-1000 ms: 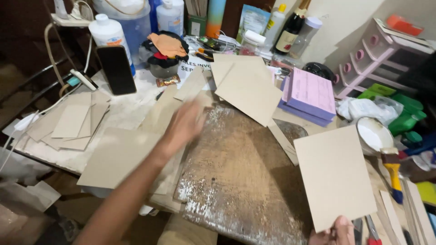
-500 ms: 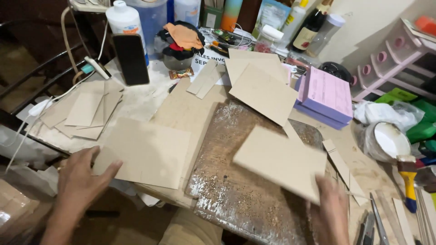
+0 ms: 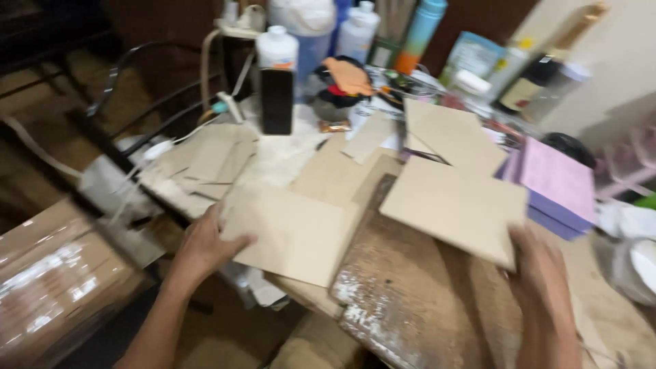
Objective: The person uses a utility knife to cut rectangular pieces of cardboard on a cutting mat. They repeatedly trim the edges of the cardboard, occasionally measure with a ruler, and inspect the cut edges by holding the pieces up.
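Cluttered and dim, the room shows a dark floor at the left and a pale wall at the upper right. Across the middle runs a worktop [image 3: 321, 178], with a worn, paint-flecked wooden board [image 3: 417, 301] lying on its near part.

Two hands are at work, well apart. The left hand [image 3: 205, 246] grips the left edge of one tan cardboard sheet [image 3: 294, 232], which lies flat on the worktop's near edge. The right hand [image 3: 540, 280] clasps the right corner of a second cardboard sheet [image 3: 454, 205], held above the wooden board.

Behind them sits a loose pile of smaller cardboard pieces [image 3: 208, 160], too blurred to count. One black phone [image 3: 277, 101] stands upright, two white bottles [image 3: 277, 48] rise at the back, and one purple box [image 3: 557, 184] rests at the right.
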